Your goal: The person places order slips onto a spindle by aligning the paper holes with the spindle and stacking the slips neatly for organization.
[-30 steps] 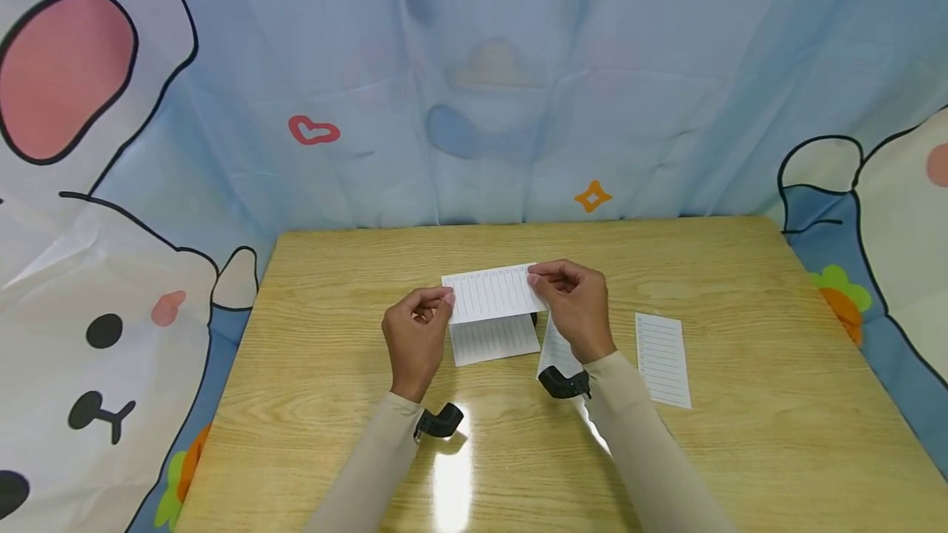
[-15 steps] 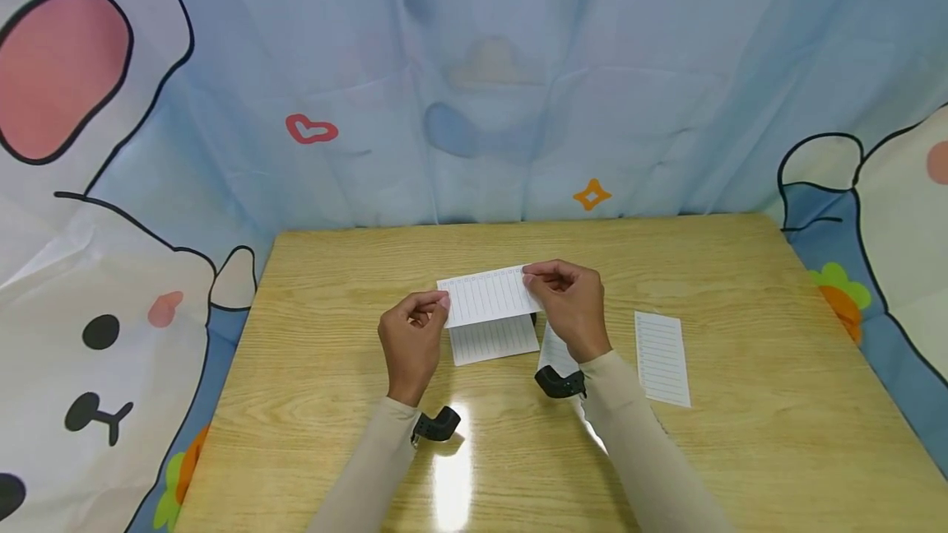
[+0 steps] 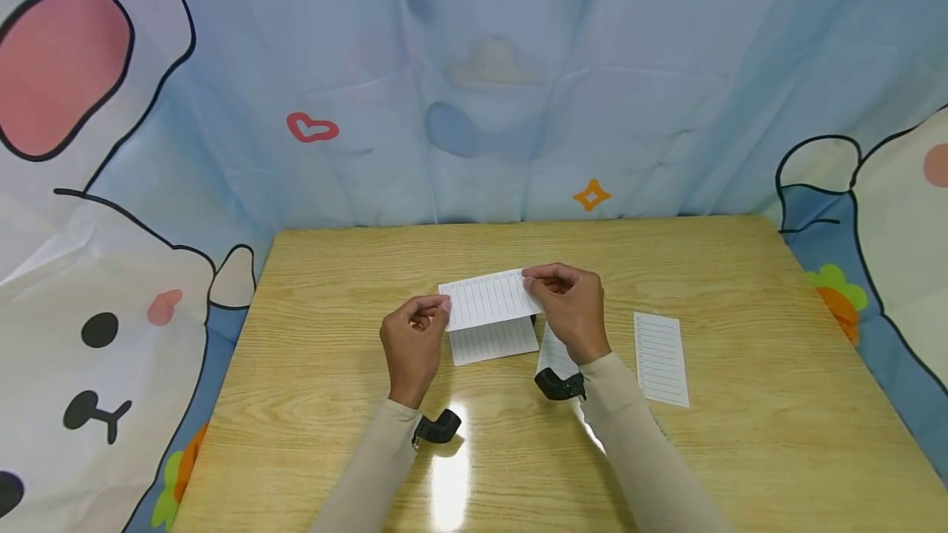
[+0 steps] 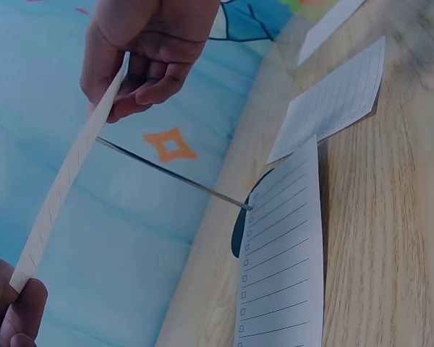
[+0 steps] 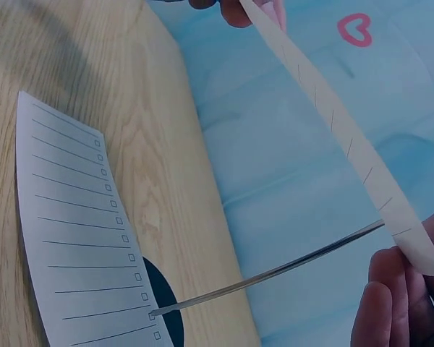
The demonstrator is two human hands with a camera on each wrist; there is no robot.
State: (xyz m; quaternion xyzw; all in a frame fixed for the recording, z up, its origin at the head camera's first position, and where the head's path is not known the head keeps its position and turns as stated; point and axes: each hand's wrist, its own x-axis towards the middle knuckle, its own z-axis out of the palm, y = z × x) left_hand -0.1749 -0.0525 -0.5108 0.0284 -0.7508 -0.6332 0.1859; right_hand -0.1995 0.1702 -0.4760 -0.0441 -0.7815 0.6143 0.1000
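Observation:
Both hands pinch a white lined checklist slip (image 3: 489, 300) by its short ends. My left hand (image 3: 412, 348) holds the left end and my right hand (image 3: 570, 311) the right. Under it stands a paper spike, its thin metal rod (image 4: 173, 173) rising from a dark round base (image 5: 168, 289). The rod's upper end meets the held slip in both wrist views. A second checklist slip (image 4: 282, 267) lies low over the base, with the rod coming up through its checkbox edge.
Another lined slip (image 3: 555, 352) lies on the wooden table (image 3: 318, 434), partly covered by the right wrist. A further slip (image 3: 662, 359) lies to its right. A cartoon-printed blue cloth (image 3: 489, 155) hangs behind the table.
The held slip and both hands have come down slightly and shifted a little left. The slips on the table stay where they were.

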